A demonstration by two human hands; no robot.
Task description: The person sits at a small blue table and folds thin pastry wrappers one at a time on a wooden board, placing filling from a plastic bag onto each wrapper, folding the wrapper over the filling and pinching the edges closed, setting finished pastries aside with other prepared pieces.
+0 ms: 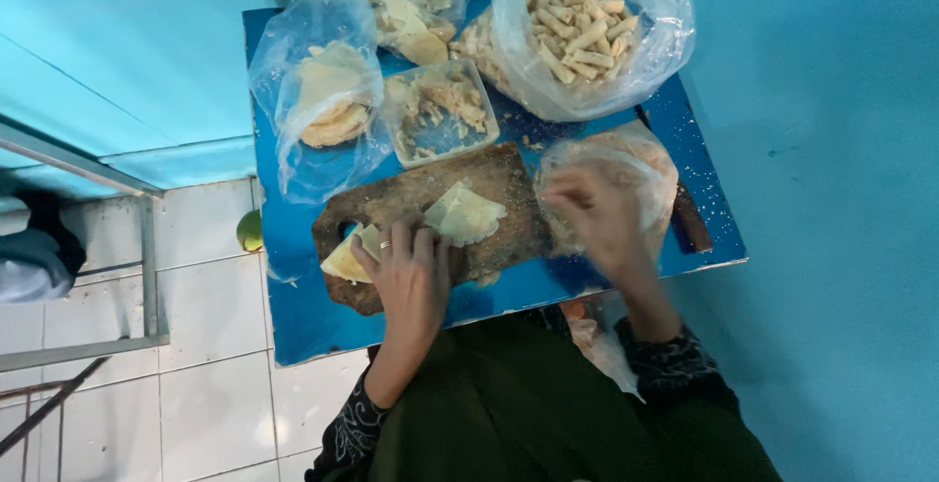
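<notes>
Dark green cloth over the person's lap fills the bottom of the view; patterned black sleeves run up from it to both wrists.

Left hand (413, 275): palm down on a worn wooden cutting board (509, 184), fingers spread flat, a ring on one finger. Open grip, pressing rather than clasping. Fingertips rest on a pale yellow dough wrapper (466, 213), thin and matte, folded to a rough triangle. A second folded wrapper piece (348, 257) lies partly under the heel side of that hand, at the board's left end.

Right hand (599, 213): motion-blurred, sitting on or in a crinkled clear plastic bag (653, 164) just right of the board. Cannot tell how far the fingers are closed or whether they have hold of anything; bag contents are not clear.

Board dark brown, scarred, dusted with crumbs, rounded handle end with a hole. It lies on a glossy blue worktop (323, 321) speckled with flour.

Behind the board: a clear rectangular plastic tub (440, 110) of pale shredded filling; a bag of stacked round wrappers (328, 101); a large bag of short rolled pastry sticks (585, 27); another bag of flat pieces (416, 8), cut off by the top edge.

Left of the worktop, white floor tiles and a small green round object (249, 231), half hidden by the worktop edge.
</notes>
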